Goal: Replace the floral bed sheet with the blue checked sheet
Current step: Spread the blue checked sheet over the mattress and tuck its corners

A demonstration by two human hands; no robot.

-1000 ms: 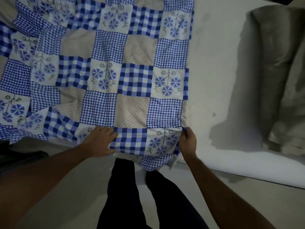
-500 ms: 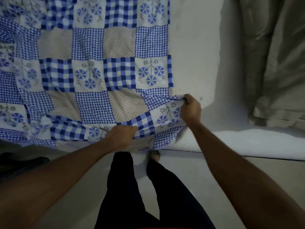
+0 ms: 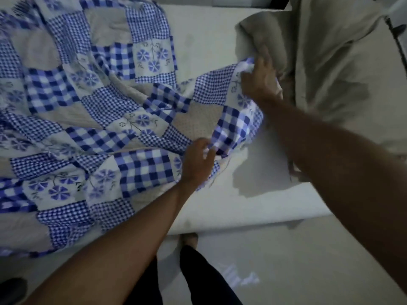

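Pinching edge of blue checked sheet [image 3: 88, 133] in left hand [image 3: 196, 161] and right hand [image 3: 259, 78]. Now hauled farther right over mattress [image 3: 253, 208], widening coverage.

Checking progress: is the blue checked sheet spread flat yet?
Not yet: the blue checked sheet lies rumpled; right hand grips its corner above bare mattress.

The left hand [image 3: 197, 160] reaches forward from the near left on a bare, straight forearm. Its fingers curl round a bunched fold of the blue-and-white checked patchwork cotton sheet [image 3: 141, 166]. The right hand [image 3: 261, 79] stretches farther and to the right, arm extended and knuckles up, gripping the sheet's raised corner. Two legs in dark trousers [image 3: 209, 278] stand near centre.
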